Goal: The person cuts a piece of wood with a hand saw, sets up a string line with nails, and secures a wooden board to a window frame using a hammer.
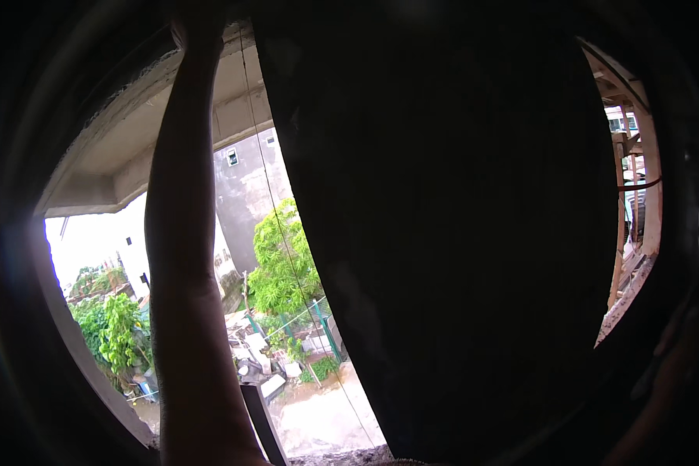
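My left forearm [190, 334] rises from the lower edge almost to the top of the head view. My left hand [198, 27] is up there beside the concrete overhead; its fingers are lost in the dark. A thin line [276, 210] runs down from near that hand, right of the arm. Close before me, a broad dark upright surface [458, 233] fills the middle; whether it is a wall or a column I cannot tell. At the lower right a dim patch of skin appears to be my right arm [660, 388], its fingers too dark to make out.
Left of the dark surface is an opening with a concrete beam [132, 167] above. Outside and below lie a leafy tree [283, 256], a grey building [245, 186], a green fence [325, 330] and rubble. Wooden props [620, 217] show through a right-hand opening. A dark bar [262, 423] stands by my forearm.
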Motion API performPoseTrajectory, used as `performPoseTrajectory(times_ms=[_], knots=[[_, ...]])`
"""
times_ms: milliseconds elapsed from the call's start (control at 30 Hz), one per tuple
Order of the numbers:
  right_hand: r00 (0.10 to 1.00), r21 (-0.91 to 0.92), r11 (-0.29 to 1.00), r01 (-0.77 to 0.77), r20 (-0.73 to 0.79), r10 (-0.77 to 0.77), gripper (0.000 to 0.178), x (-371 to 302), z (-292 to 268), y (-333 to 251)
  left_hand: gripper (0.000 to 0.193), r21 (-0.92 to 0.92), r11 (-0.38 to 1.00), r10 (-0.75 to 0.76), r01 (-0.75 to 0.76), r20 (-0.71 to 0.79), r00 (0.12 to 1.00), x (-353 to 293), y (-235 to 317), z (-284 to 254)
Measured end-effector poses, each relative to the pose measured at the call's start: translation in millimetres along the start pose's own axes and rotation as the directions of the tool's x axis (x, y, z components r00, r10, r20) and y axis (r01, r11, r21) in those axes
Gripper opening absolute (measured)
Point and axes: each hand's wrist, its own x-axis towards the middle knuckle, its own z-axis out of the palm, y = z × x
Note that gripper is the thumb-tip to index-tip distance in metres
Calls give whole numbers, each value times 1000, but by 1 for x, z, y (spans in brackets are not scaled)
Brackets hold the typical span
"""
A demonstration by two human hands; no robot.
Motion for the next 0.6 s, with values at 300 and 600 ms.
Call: performPoseTrajectory(times_ms=[300,600], knots=[[853,533,691,-489,456,253,49,-57,-15,102,26,-519,592,-359,617,516,778,-145,75,-100],[637,77,693,-717,474,608,32,-128,-12,68,40,-455,793,-8,405,657,754,-348,49,-207]])
